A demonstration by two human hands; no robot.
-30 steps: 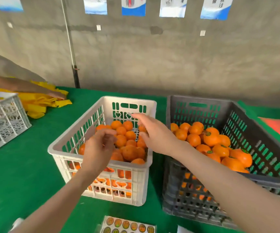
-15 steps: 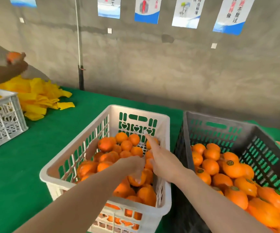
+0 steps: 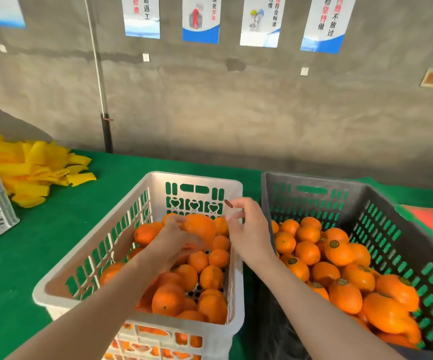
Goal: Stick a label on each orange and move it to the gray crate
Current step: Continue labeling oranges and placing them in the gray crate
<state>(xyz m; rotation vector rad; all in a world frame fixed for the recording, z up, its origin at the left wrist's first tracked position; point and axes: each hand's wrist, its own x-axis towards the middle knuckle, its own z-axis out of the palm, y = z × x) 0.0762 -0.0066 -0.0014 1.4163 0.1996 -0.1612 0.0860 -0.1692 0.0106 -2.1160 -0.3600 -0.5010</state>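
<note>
Since half a second ago, left hand [image 3: 173, 242] has lifted one round orange fruit [image 3: 200, 229] clear of the pile in the white slotted plastic crate [image 3: 142, 193]; fingers now curl around its underside. Right hand [image 3: 249, 229] has risen, pinching a small dark sticker label [image 3: 228, 203] at its fingertips just beside the fruit. Orange looks firm, light, smooth-skinned; cup it from below. Label is flimsy, hold by edge. Gray slotted plastic crate [image 3: 314, 189] of labelled fruit sits right.

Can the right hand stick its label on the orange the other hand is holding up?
Probably yes. The right hand pinches the label beside the lifted orange, nothing between them.
</note>
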